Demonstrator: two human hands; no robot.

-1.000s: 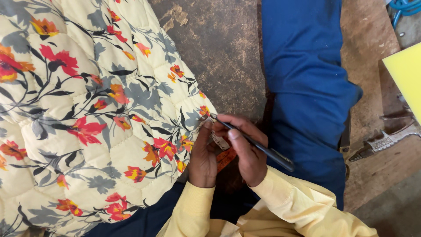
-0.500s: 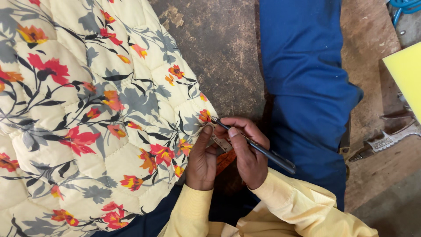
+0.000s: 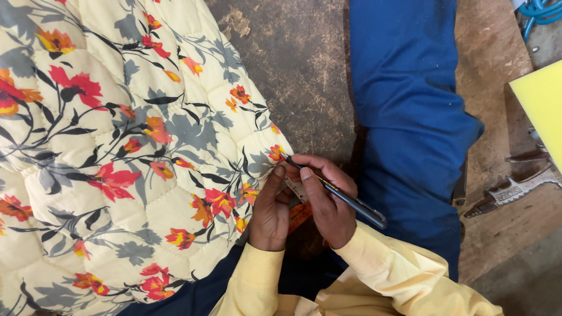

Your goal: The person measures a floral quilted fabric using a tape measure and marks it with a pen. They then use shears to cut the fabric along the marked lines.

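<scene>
One floral quilt (image 3: 117, 152) is spread on the counter (image 3: 298, 64), filling 9 o'clock; one blue cloth (image 3: 410, 117) lies at 1 o'clock. Quilt edge is pinched by left hand (image 3: 270, 213) w/ a small metal piece (image 3: 295, 188). One pen (image 3: 339, 193) is gripped in right hand (image 3: 331, 205), long axis 10-to-4, tip touching quilt edge

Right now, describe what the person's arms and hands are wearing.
Both arms wear long, loose, pale yellow shirt sleeves that end at the wrists. The left hand and right hand are bare: no gloves, and no rings or watch in view.
</scene>
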